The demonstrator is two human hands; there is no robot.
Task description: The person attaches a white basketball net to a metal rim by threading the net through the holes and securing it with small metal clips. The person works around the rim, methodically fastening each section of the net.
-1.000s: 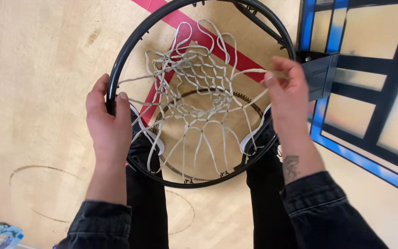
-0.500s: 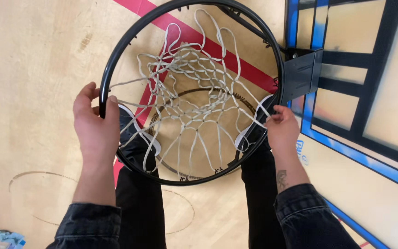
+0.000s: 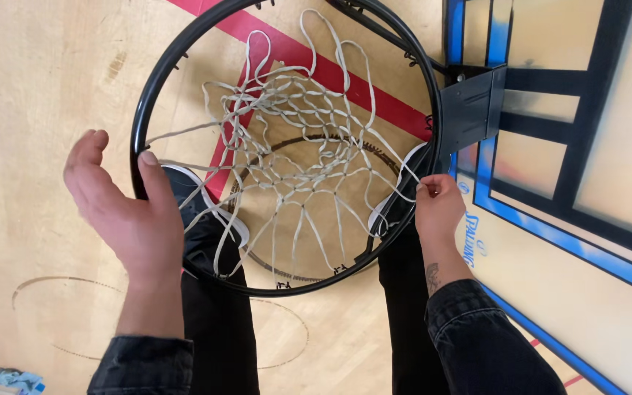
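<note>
A black basketball hoop rim (image 3: 294,290) with a tangled white net (image 3: 294,146) fills the middle of the head view. My left hand (image 3: 122,212) is at the rim's left side. Its fingers are spread and off the rim, and only the thumb lies against the metal. My right hand (image 3: 439,208) is at the rim's right side, its fingertips pinched on a white net cord (image 3: 404,172) close to the rim. Several net loops hang loose inside the ring.
A black bracket (image 3: 473,110) joins the rim to a backboard (image 3: 608,183) with blue and black lines on the right. Below are my black trouser legs and white-soled shoes (image 3: 217,216), a wooden floor with a red stripe (image 3: 316,62), and a blue scrap (image 3: 20,380) at bottom left.
My left hand has let go of the rim and opened. My right hand has slid down the rim's right side, still pinching net cord.
</note>
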